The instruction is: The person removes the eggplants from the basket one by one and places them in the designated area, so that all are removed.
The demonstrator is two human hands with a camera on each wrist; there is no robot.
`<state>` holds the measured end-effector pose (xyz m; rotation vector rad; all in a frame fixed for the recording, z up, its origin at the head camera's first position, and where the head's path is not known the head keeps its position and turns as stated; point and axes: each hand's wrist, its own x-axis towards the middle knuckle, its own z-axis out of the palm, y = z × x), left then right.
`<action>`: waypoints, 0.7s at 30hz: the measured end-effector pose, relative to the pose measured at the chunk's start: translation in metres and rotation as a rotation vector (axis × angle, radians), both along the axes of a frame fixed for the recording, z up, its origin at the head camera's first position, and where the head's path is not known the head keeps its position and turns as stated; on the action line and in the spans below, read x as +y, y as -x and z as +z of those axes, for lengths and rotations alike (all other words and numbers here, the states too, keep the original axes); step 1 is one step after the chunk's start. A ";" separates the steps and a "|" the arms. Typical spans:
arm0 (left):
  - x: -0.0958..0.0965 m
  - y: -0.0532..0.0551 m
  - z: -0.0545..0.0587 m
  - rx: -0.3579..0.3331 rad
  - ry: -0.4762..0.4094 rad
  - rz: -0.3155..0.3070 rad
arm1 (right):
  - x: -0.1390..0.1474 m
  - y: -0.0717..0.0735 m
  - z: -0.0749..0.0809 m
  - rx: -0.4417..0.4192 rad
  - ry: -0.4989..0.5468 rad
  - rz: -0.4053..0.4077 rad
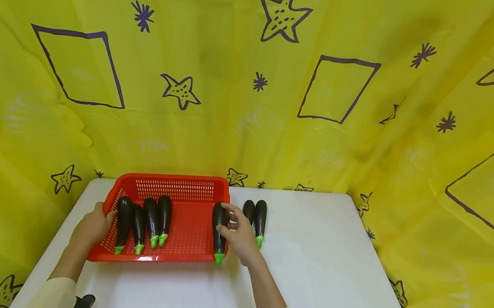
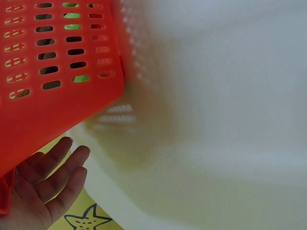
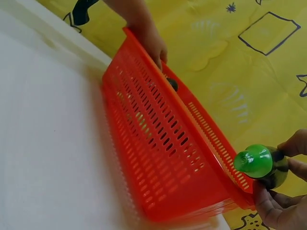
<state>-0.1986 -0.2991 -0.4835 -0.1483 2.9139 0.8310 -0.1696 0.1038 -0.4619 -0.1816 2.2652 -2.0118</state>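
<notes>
A red plastic basket (image 1: 187,220) with slotted walls stands on the white table. Several dark eggplants (image 1: 151,219) with green stems lie side by side in its left half. My left hand (image 1: 93,227) grips the basket's left rim; in the left wrist view its fingers (image 2: 67,177) reach under the rim from outside. My right hand (image 1: 240,234) pinches another eggplant (image 1: 219,229) between thumb and fingers over the basket's right edge. Its green stem (image 3: 254,160) faces the camera in the right wrist view. Just beyond that hand, two more eggplants (image 1: 260,218) lie on the table, partly hidden by it.
The white table (image 1: 326,262) extends to the right and in front of the basket. A yellow curtain (image 1: 212,140) with dark drawn stars and squares hangs behind and along both sides of the table.
</notes>
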 end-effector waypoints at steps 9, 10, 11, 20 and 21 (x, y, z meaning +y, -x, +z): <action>0.000 -0.002 0.003 -0.007 0.002 -0.005 | -0.001 -0.004 -0.007 0.028 -0.028 -0.024; 0.001 -0.002 0.003 -0.009 -0.003 -0.005 | 0.000 -0.004 -0.006 0.030 -0.025 -0.026; 0.001 -0.002 0.004 -0.013 -0.006 -0.005 | 0.001 -0.004 -0.005 0.029 -0.023 -0.029; 0.004 -0.003 0.005 0.007 0.003 -0.009 | 0.020 -0.004 -0.003 -0.053 0.173 -0.041; 0.004 -0.003 0.005 0.005 0.002 -0.009 | 0.024 -0.004 -0.003 -0.065 0.191 -0.047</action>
